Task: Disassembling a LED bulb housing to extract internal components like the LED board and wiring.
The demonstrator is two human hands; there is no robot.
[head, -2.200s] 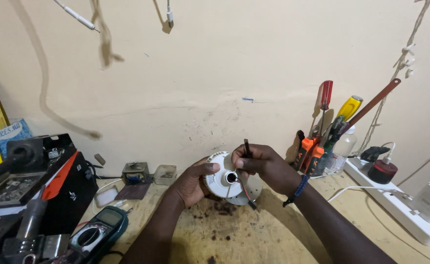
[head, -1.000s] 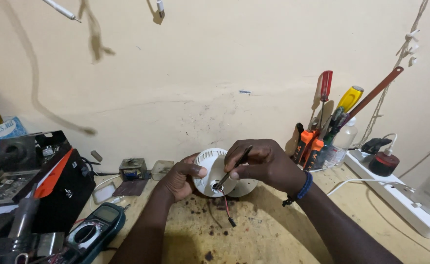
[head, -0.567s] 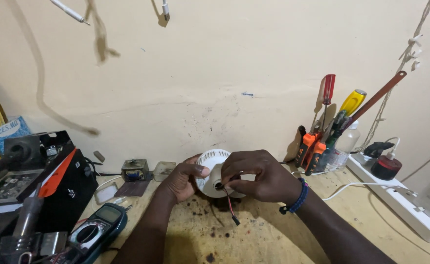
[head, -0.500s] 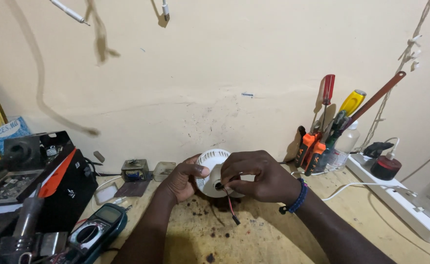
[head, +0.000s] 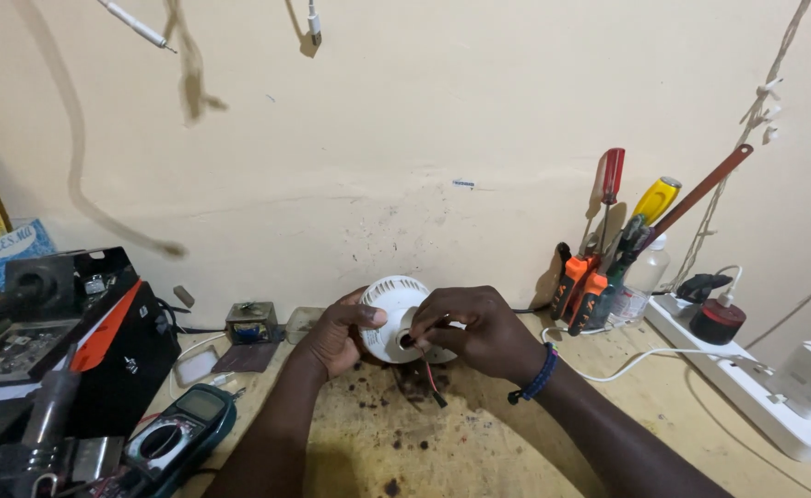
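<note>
A round white plastic housing (head: 393, 312) with a ribbed rim and a dark central hole is held just above the stained wooden bench (head: 479, 433). My left hand (head: 339, 332) grips its left side. My right hand (head: 474, 332), with a blue bead bracelet at the wrist, covers its right side, fingertips pinched at the central hole. Thin red and black wires (head: 430, 380) hang from under the housing down towards the bench.
Screwdrivers and pliers (head: 613, 249) stand in a holder at the right by the wall. A white power strip (head: 756, 378) with plugs lies far right. A multimeter (head: 179, 433) and a black tool case (head: 73, 350) sit at the left. Small components (head: 250, 323) rest by the wall.
My right hand has dropped from holding a thin tool at the housing's top to covering its face, fingers at the central hole. The wires now dangle below.
</note>
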